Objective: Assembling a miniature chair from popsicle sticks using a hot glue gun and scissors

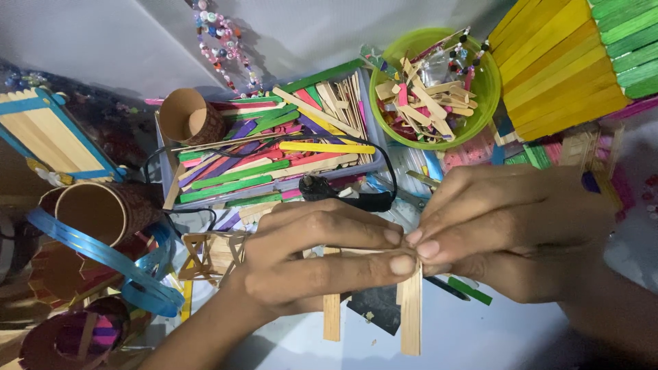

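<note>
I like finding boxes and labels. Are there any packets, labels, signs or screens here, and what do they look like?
No labels, signs or screens show. Only containers:
Grey tray, middle back: rectangular, full of coloured craft sticks.
Green bowl, right of the tray: round, holding stick pieces and beads.
Brown tube, left of the tray: open cardboard cylinder.
Left hand and right hand pinch a plain wooden stick frame in front.
</note>
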